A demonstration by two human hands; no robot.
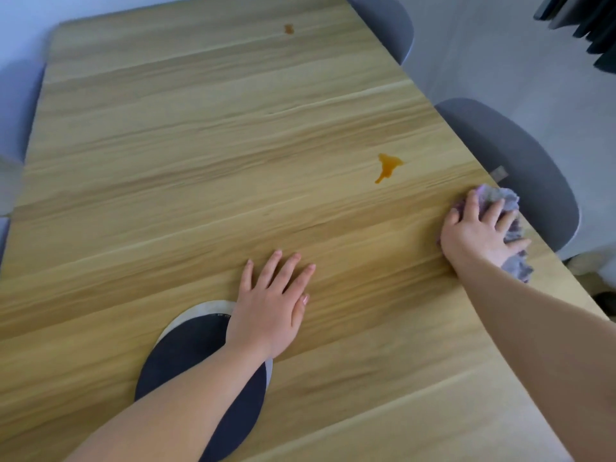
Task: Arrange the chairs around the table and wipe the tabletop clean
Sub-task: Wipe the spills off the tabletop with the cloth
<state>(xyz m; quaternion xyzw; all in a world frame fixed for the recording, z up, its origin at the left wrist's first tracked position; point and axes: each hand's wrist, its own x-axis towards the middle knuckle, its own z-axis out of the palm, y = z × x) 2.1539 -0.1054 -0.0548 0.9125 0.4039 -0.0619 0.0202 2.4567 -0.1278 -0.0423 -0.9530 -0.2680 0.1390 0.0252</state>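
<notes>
A long light-wood tabletop (200, 135) fills the view. An orange-brown spill (386, 166) lies right of centre, and a smaller stain (288, 29) sits near the far end. My right hand (476, 228) presses down on a crumpled purple-grey cloth (500, 200) at the right edge, fingers spread and curled over it. My left hand (276, 305) rests flat on the wood with straight fingers. Two grey chairs stand along the right side, one near (520, 161) and one far (383, 21).
A dark round mat (186, 361) over a pale disc lies under my left forearm. Part of another grey chair (20, 105) shows at the left edge. Dark curtain folds (586, 25) hang at the top right above pale floor.
</notes>
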